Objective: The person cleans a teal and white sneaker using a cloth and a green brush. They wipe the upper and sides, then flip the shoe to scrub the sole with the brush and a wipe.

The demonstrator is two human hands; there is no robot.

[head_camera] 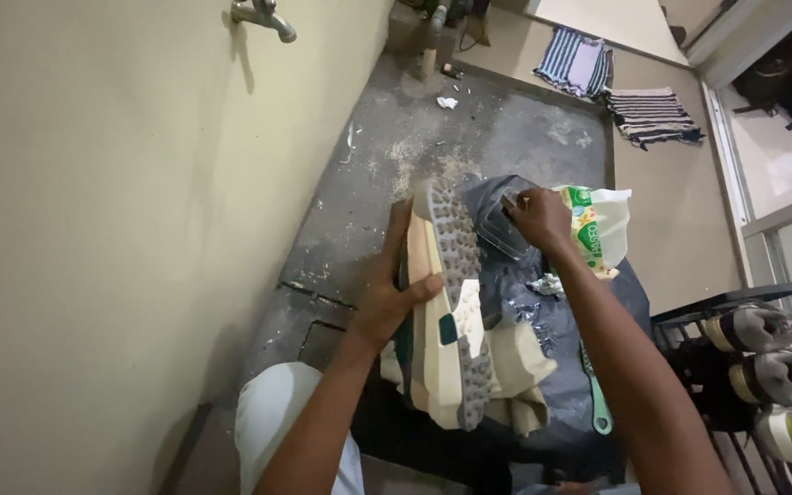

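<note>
My left hand point(394, 291) grips a sneaker point(446, 307) by its side, turned so the grey studded sole faces right and up; the shoe is beige, white and dark green. My right hand point(537, 218) is closed around a clear plastic container point(499, 223) held just right of the sole's toe end. Behind that hand a green-and-white plastic packet point(599, 229) lies on a dark plastic sheet point(552, 367). A second beige shoe point(520, 371) rests under the held one. A green-handled brush point(595, 390) lies on the sheet by my right forearm.
A metal tap point(263, 16) juts from the cream wall on the left. The wet concrete floor point(451, 128) stretches ahead. Two striped cloths point(616, 87) lie at the far end. A black rack with several shoes point(767, 376) stands at the right.
</note>
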